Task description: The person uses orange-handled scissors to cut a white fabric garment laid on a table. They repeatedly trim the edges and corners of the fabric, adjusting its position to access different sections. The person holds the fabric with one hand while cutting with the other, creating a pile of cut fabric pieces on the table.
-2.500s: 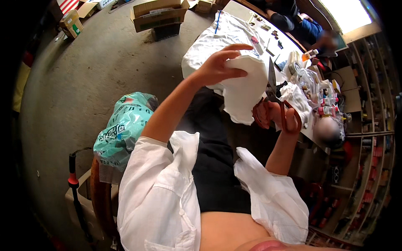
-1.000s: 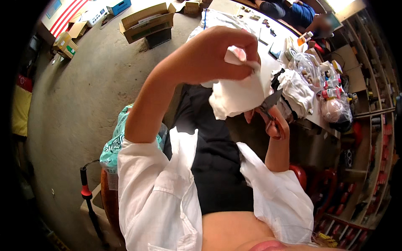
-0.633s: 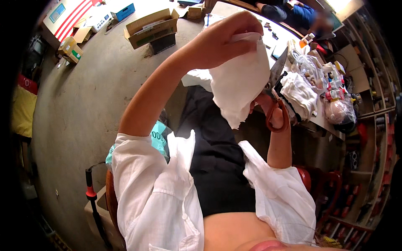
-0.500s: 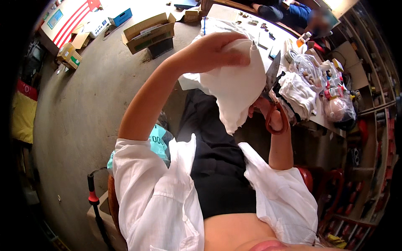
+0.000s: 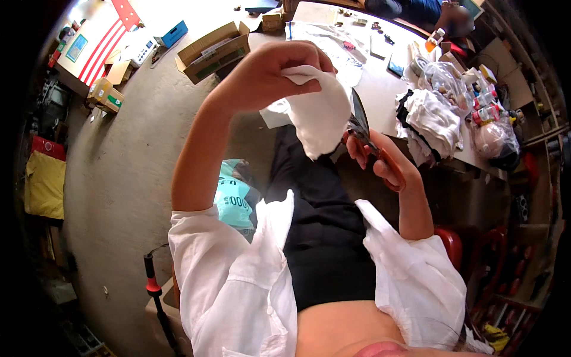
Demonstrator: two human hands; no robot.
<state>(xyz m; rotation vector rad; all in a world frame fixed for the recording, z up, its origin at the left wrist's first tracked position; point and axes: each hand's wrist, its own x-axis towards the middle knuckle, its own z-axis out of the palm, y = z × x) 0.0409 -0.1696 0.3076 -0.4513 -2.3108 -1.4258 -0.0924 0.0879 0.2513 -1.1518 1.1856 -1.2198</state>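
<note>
My left hand (image 5: 270, 74) is raised and pinches the top edge of a white piece of cloth (image 5: 321, 116), which hangs down from my fingers. My right hand (image 5: 380, 160) grips a pair of scissors (image 5: 366, 140) with orange-brown handles. Their dark blades point up along the cloth's right edge. Both hands are held over my lap in black trousers, in front of a white table (image 5: 380, 89).
The table holds a pile of white cloths (image 5: 434, 119), a clear bag (image 5: 493, 140), small bottles and flat white fabric. Cardboard boxes (image 5: 211, 50) stand on the concrete floor at the far left. A teal bag (image 5: 235, 196) lies beside my left leg. Another person sits beyond the table.
My left hand has lifted and turned the cloth. The scissors in my right hand have come up to the cloth's right edge.
</note>
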